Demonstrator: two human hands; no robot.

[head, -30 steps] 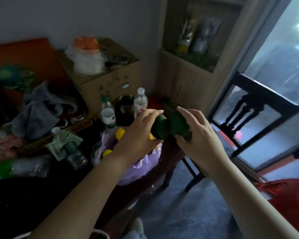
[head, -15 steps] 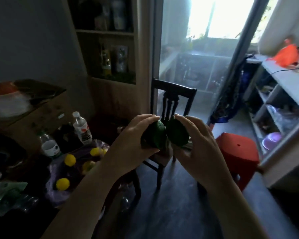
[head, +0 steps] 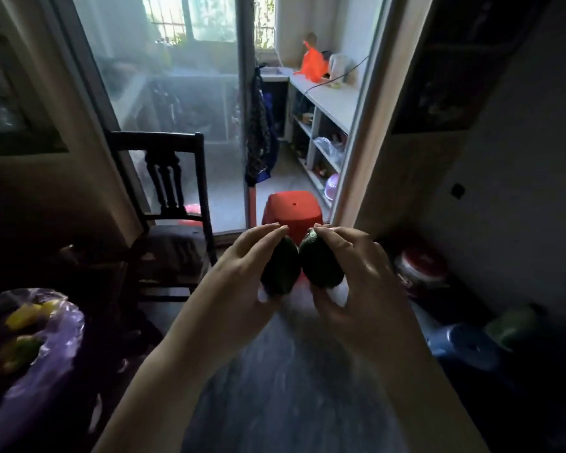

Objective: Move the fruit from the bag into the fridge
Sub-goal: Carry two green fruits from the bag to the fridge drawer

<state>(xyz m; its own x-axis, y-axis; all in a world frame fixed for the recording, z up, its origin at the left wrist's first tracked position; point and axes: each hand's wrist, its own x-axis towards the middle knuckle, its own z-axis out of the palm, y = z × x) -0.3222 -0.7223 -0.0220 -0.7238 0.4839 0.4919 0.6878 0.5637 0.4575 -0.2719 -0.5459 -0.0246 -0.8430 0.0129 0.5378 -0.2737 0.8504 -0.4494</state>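
Observation:
My left hand (head: pixel 242 273) grips a dark green avocado (head: pixel 281 271) and my right hand (head: pixel 363 276) grips a second dark green avocado (head: pixel 321 264). Both fruits are held side by side in front of me, almost touching, above the dark floor. The purple plastic bag (head: pixel 59 341) lies at the far left edge on the table, with yellow fruit (head: pixel 23 317) showing inside it. No fridge is in view.
A dark wooden chair (head: pixel 174 204) stands left of centre. A red plastic stool (head: pixel 293 210) sits straight ahead at the doorway to a bright balcony. White shelves (head: pixel 321 125) line the balcony's right side. A blue stool (head: pixel 464 348) and a red-lidded container (head: pixel 420 264) sit low right.
The view has swung right, away from the table. The bag has slid to the left edge and the doorway and red stool are now ahead. Both hands keep hold of the avocados.

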